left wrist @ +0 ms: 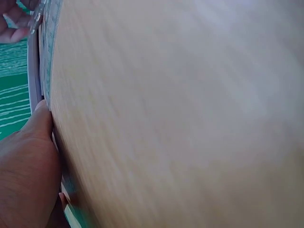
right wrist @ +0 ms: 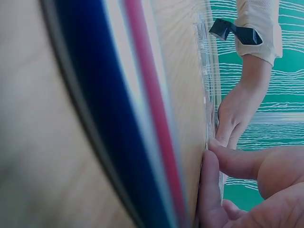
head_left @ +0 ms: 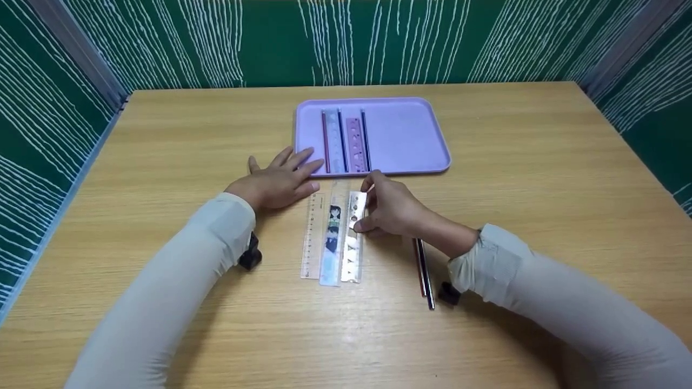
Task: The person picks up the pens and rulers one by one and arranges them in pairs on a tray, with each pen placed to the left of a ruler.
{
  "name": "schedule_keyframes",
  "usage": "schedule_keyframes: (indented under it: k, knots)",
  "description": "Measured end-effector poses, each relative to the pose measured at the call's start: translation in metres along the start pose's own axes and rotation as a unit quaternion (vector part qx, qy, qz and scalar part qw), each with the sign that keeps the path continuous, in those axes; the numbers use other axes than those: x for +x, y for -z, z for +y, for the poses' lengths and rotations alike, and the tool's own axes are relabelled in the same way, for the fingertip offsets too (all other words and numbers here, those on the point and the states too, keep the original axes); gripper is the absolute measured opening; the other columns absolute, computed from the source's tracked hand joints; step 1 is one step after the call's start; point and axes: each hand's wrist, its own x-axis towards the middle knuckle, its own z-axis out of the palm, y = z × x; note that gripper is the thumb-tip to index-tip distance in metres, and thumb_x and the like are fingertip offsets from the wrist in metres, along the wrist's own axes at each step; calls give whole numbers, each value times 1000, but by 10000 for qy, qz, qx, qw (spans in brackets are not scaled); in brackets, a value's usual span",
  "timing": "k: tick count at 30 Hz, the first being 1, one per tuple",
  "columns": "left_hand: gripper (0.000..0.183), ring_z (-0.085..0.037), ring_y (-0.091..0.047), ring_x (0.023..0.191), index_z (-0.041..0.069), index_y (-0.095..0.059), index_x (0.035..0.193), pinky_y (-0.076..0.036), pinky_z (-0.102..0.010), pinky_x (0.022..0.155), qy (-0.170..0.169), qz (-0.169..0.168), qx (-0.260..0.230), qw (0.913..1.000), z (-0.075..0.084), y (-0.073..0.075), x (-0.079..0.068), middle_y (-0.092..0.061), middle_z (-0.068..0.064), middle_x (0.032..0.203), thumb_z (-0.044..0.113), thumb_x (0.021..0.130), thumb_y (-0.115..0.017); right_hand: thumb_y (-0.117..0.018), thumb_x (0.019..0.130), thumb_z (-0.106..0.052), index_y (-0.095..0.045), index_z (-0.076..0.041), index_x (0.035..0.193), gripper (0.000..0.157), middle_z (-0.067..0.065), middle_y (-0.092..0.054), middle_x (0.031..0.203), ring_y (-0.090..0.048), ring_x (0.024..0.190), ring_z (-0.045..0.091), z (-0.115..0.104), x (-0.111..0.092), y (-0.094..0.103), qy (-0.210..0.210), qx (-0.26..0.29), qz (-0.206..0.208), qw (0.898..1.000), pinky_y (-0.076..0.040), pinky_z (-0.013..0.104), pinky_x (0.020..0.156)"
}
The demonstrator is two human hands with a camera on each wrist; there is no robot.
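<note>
One table [head_left: 513, 270], purple tray [head_left: 403, 135] on it. Left hand [head_left: 277, 183] spread flat at the tray's near-left corner; right hand [head_left: 392, 205] pinches the stencil ruler [head_left: 352, 254], rightmost of three before the tray. Two slim rods [head_left: 424, 273], probably pencils, lie farther right.

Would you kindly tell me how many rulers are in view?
5: a pale blue ruler and a pink ruler in the tray; a plain clear ruler and a cartoon ruler on the table; a stencil ruler held by the right hand.

Bright light is glaring off the bench [head_left: 389, 335] below the purple tray [head_left: 400, 135]; pencils [right wrist: 102, 95] below it are blurring in the right wrist view.
</note>
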Motion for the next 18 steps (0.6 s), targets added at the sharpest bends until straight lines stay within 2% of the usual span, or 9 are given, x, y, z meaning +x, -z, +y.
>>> schedule_keyframes:
  k: [1,3,8,13,16,18]
  knots:
    - [63,-28,16,160,52,-4,161,9,-84,110,0,4,0,10000,0,0,0,12,14,172,68,103,-24,-90,70,3,-44,-2,126,73,19,-64,113,-74,78,28,0,0,0,26,99,-42,9999,-64,34,66]
    - [63,-28,15,160,51,-5,161,9,-84,110,-28,24,-6,10000,0,-1,0,12,13,173,67,104,-25,-91,70,0,-44,-3,127,74,17,-67,109,-71,80,23,1,-1,0,172,-57,14,9998,-63,32,71]
    - [63,-29,15,160,51,-5,161,9,-84,111,-27,39,-35,10000,0,-1,-1,11,13,173,67,104,-26,-92,71,-3,-45,-7,128,74,10,-63,107,-59,84,21,1,-5,3,354,-250,264,9987,-57,33,73]
    - [63,-28,16,160,52,-4,161,10,-83,111,-6,20,-56,10000,0,0,0,12,14,172,67,104,-25,-85,75,7,-41,-6,136,77,13,-56,115,-65,84,24,0,-8,3,169,642,77,9978,-63,36,69]
    - [63,-27,16,160,51,-4,161,9,-84,111,-39,24,-38,10000,-1,0,0,13,15,172,68,103,-25,-79,78,14,-36,-8,142,79,15,-52,122,-71,88,31,0,-10,3,0,1354,-65,9908,-65,40,70]
    - [63,-27,16,160,51,-4,161,9,-84,110,-48,35,-22,10000,-2,-1,0,13,15,172,68,103,-24,-75,82,15,-34,-9,145,79,16,-51,124,-72,89,34,0,-11,5,-40,1635,-109,9865,-65,42,72]
